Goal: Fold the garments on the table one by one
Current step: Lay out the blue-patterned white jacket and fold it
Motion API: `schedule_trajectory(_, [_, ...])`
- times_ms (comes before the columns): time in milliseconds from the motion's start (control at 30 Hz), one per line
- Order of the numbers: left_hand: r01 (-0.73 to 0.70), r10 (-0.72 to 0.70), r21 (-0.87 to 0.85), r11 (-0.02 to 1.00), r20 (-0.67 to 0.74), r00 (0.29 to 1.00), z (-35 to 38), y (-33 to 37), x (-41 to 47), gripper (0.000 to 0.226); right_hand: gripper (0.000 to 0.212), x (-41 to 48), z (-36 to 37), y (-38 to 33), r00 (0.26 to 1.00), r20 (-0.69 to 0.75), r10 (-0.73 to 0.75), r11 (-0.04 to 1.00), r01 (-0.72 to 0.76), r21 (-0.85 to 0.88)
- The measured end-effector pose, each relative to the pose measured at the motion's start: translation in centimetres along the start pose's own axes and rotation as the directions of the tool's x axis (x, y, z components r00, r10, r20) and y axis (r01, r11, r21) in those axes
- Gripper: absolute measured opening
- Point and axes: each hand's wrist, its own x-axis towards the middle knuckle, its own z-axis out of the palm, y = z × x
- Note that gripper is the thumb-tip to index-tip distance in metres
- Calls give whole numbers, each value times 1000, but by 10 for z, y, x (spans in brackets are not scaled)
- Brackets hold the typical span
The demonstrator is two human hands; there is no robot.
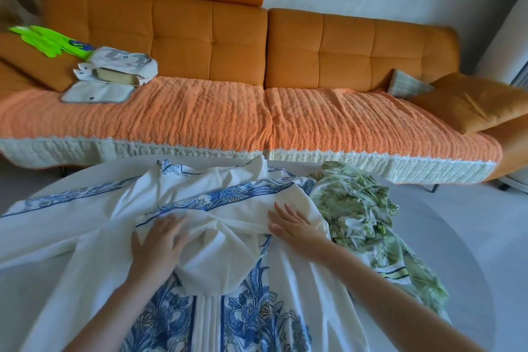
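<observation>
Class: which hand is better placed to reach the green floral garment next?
Probably right: the right hand lies flat on the white-and-blue garment beside the green floral garment; the left hand rests farther off.

Thin, smooth white cloth, matt, with a blue printed pattern, for the white garment; soft creases throughout. Lighter, crinkled cloth with a green print for the green garment. Table pale, smooth and matt. Sofa back in smooth orange upholstery, leather-like, with a faint sheen. Seat cover of coarse, ribbed woven cloth, orange, with a cream textured edge. Cushion in orange fabric with a satin gloss. Bright green item on the sofa, glossy like plastic.
</observation>
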Motion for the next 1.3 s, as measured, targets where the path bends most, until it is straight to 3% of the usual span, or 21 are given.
schedule_trajectory(67, [-21,6,146,989,101,995,10,-18,2,49,113,0,2,7,1000,13,5,999,-5,-51])
schedule_trajectory(133, [-93,74,207,974,95,993,10,-27,3,51,132,-1,5,13,999,28,20,991,-16,-133])
schedule_trajectory(267, [-194,191,80,978,35,981,-5,-40,11,48,130,-5,5,18,1000,-26,14,980,-19,-196])
schedule_trajectory(367, [-285,267,141,948,134,954,-12,-61,15,45,122,-14,7,26,999,-25,27,968,-32,-248])
schedule_trajectory(433, [-196,182,64,979,175,968,-17,-65,19,68,113,-21,10,24,997,-23,71,962,-75,-264])
schedule_trajectory(467, [-129,120,40,991,170,978,-18,-62,22,68,106,-25,9,21,995,-24,100,960,-102,-262])
schedule_trajectory(533, [-55,45,74,996,126,991,-19,-52,29,48,77,-27,2,13,987,26,159,927,-140,-348])
schedule_trajectory(600, [-77,62,173,982,91,994,-18,-38,33,45,54,-22,-10,7,985,-17,171,918,-165,-360])
schedule_trajectory(667, [-103,90,183,978,77,993,-16,-30,35,46,67,-7,-23,8,977,-115,179,950,-202,-236])
schedule_trajectory(733, [-88,70,170,982,113,991,-11,-25,36,50,62,21,-31,21,960,-177,217,965,-238,-107])
schedule_trajectory(833, [-81,40,272,959,154,987,-1,-28,38,57,54,49,-36,37,955,-116,272,954,-283,-95])
schedule_trajectory(933, [-84,51,263,961,129,990,3,-34,42,60,48,52,-40,52,951,-76,301,943,-309,-123])
schedule_trajectory(1000, [-119,93,254,960,112,989,3,-35,45,59,40,55,-44,61,899,-245,362,932,-355,73])
schedule_trajectory(1067, [-167,167,234,958,19,986,1,-29,46,58,30,67,-54,68,767,-482,422,903,-309,298])
schedule_trajectory(1100, [-190,201,206,960,-35,979,0,-20,47,53,26,72,-61,73,728,-539,423,902,-283,325])
schedule_trajectory(1200, [-288,290,33,957,-118,950,7,22,51,33,16,79,-80,89,828,-400,394,915,-310,258])
schedule_trajectory(1300, [-484,465,-191,854,-136,875,28,90,48,26,20,73,-90,97,898,-274,344,926,-277,256])
